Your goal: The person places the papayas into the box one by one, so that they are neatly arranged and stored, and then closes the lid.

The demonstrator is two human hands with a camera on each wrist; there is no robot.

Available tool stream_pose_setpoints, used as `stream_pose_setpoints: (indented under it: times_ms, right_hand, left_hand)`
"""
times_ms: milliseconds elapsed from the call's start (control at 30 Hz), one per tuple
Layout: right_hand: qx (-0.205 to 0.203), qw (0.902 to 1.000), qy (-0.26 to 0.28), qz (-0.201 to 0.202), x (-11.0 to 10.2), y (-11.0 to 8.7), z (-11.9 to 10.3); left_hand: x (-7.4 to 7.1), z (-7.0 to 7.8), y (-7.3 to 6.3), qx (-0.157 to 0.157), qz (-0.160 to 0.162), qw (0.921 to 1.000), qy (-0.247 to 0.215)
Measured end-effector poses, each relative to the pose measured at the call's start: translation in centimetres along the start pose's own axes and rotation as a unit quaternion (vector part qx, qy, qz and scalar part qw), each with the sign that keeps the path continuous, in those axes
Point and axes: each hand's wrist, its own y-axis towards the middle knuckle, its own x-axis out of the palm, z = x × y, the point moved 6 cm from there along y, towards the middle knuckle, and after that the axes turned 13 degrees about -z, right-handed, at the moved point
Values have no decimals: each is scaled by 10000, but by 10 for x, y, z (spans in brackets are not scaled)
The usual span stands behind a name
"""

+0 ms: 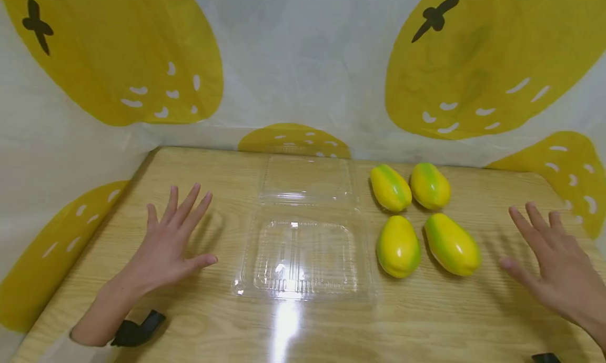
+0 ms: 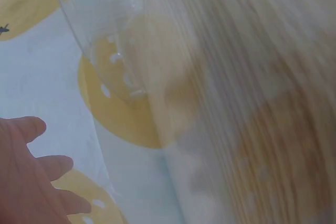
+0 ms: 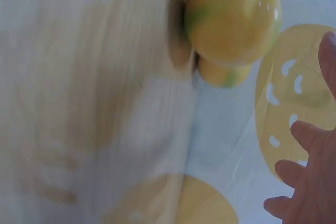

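Spread fingers mark my left hand (image 1: 165, 244), held above the table left of a clear plastic clamshell box (image 1: 303, 258). The box lies unfolded, its lid part (image 1: 307, 176) toward the wall. Right of it sit yellow-and-green papayas in two rows: two at the back (image 1: 390, 188), (image 1: 430, 186) and two in front, one upright (image 1: 399, 246) and one slanted (image 1: 453, 244). My right hand (image 1: 563, 268), fingers apart, hovers right of the papayas and touches none. In the right wrist view a papaya (image 3: 231, 19) shows near that hand (image 3: 310, 177). Both hands hold nothing.
The wood-grain table (image 1: 199, 321) reaches back to a white wall cloth (image 1: 303, 63) printed with big yellow fruit. Black straps show near the left wrist (image 1: 139, 329) and at the lower right edge. Light glares on the table in front of the box.
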Motion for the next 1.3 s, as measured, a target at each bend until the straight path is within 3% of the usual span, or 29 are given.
stream_pose_setpoints:
  times_ms: [267,533,733,900,1133,1233,1300]
  right_hand:
    - [-418,9920,1166,222,-2,3,-22]
    - [-1012,9796,1548,788,-14,2,-58]
    - [-1322,9727,1523,1152,-19,1,-88]
    - [-1729,9602,1701,1385,-21,5,-112]
    - [-1666,9697,1378,1139,-4,11,-131]
    - [-1525,9725,1366,1107,1,12,-136]
    - [-1405,9748,1367,1063,5,13,-139]
  left_hand:
    - [3,7,4,218,272,9971,-681]
    - [15,15,4,365,321,9845,-1687]
    - [24,20,5,502,226,9651,-2560]
    - [31,25,6,467,105,9463,-3197]
    - [43,26,8,853,201,9428,-3215]
    - [46,26,8,1205,376,9333,-3361]
    - [48,26,9,1322,400,9191,-3690]
